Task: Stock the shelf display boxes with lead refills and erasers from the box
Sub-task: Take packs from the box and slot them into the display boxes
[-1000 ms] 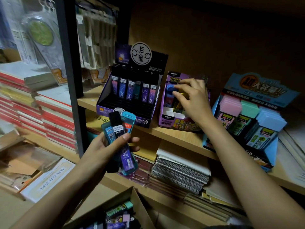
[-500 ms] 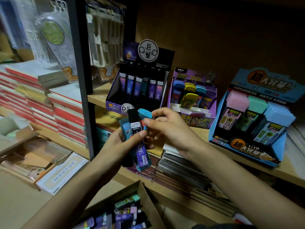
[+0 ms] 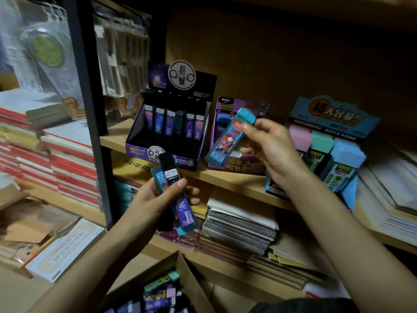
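Note:
My left hand grips a small bundle of lead refill cases, black and teal, in front of the shelf edge. My right hand pinches one blue refill case by its upper end, tilted, in front of the purple display box. Left of that stands the black display box with a row of purple refill cases. On the right is the blue display box with pink, green and blue cases. The open cardboard box of loose refills sits below.
A black shelf post rises at the left. Stacked notebooks lie left of it. Spiral pads and paper stacks fill the lower shelf. Hanging blister packs are behind the black box.
My right hand came back from the purple display box, took the blue case from the bundle in my left hand, and lifted it up and right toward the purple box.

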The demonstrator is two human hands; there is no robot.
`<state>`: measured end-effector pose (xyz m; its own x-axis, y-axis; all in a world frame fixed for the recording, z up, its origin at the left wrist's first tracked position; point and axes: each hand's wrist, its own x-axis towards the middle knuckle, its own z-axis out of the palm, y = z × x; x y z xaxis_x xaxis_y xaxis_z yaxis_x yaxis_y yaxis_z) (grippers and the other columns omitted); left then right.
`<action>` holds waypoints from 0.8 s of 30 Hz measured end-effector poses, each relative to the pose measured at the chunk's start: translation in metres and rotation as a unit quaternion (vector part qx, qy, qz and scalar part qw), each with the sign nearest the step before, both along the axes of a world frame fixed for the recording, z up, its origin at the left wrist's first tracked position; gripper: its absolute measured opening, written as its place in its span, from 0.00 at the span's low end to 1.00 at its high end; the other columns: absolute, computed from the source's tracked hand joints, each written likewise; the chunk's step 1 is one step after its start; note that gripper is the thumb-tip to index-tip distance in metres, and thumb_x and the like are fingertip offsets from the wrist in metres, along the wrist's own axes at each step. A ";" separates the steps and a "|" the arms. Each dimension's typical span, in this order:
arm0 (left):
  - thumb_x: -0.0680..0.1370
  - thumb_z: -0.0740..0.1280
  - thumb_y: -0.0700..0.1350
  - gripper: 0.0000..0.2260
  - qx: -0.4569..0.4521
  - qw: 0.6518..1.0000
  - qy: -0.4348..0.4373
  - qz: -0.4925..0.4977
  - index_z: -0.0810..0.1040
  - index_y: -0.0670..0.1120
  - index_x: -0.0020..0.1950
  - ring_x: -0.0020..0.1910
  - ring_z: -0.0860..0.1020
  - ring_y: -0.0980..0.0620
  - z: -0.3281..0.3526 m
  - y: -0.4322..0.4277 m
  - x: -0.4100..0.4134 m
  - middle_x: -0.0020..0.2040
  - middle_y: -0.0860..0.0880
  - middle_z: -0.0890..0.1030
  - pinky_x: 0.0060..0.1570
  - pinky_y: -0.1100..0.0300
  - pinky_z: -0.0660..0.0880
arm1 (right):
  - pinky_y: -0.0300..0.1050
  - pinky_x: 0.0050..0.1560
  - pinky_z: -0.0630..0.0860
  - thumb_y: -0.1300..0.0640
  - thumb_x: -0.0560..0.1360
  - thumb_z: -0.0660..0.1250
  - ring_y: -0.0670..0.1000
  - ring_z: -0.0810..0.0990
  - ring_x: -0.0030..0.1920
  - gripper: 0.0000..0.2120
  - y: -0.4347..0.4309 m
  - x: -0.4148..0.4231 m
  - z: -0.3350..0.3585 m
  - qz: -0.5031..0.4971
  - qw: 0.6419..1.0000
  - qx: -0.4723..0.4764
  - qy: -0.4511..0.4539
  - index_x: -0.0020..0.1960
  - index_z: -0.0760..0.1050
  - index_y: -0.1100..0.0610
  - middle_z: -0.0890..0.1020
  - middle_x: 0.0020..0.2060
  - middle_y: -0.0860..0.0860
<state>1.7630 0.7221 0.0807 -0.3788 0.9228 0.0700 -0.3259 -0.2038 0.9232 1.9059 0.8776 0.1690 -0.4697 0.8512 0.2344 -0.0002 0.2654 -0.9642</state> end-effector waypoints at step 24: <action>0.71 0.66 0.44 0.07 -0.009 0.999 0.026 0.040 0.75 0.44 0.47 0.42 0.84 0.48 -0.012 0.005 -0.017 0.40 0.46 0.84 0.35 0.59 0.80 | 0.26 0.36 0.66 0.59 0.71 0.72 0.41 0.74 0.38 0.12 0.096 0.007 0.019 -0.116 0.886 0.381 -0.240 0.53 0.75 0.55 0.78 0.43 0.47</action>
<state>1.7461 0.7270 0.0685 -0.4484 0.8906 0.0757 -0.2614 -0.2117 0.9417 1.9124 0.9735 0.1876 -0.5034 0.6192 0.6026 0.5009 0.7774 -0.3804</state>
